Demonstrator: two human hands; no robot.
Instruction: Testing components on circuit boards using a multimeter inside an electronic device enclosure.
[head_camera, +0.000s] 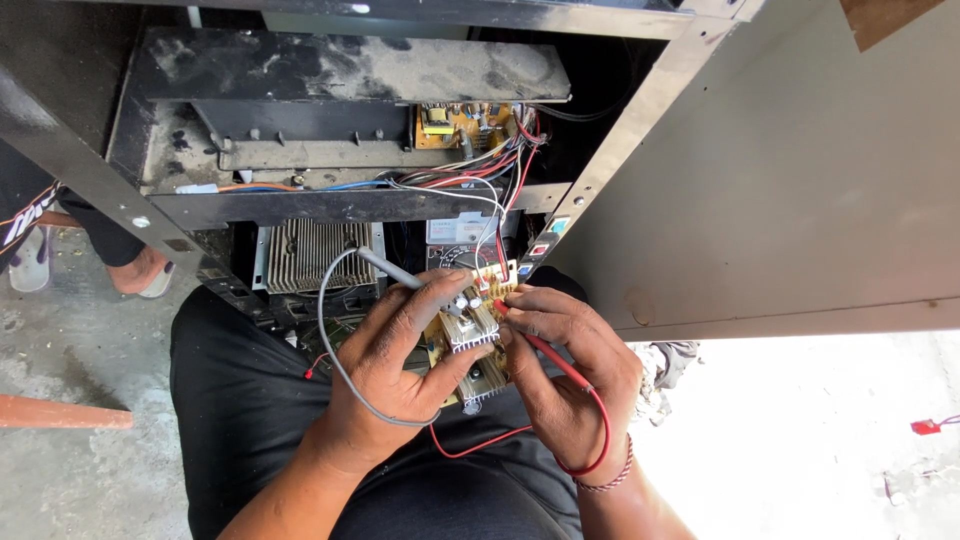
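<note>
My left hand (400, 355) grips a yellowish circuit board (478, 325) with silver heat sinks, and also pinches a grey test probe (392, 268) whose tip meets the board's top. My right hand (565, 350) steadies the board's right edge and holds a red test probe (545, 352), tip on the board near its upper right corner. A grey lead (325, 340) loops left from one probe. A red lead (600, 425) curls under my right wrist. Wires run from the board up into an open black metal machine case (330, 205).
Inside the case sit a finned aluminium heat sink (310, 255), a second yellow circuit board (460, 125) and a bundle of red, white and blue wires (490, 165). A grey panel (790, 180) stands at right. A sandalled foot (150, 270) rests at left. A red clip (925, 427) lies on the floor.
</note>
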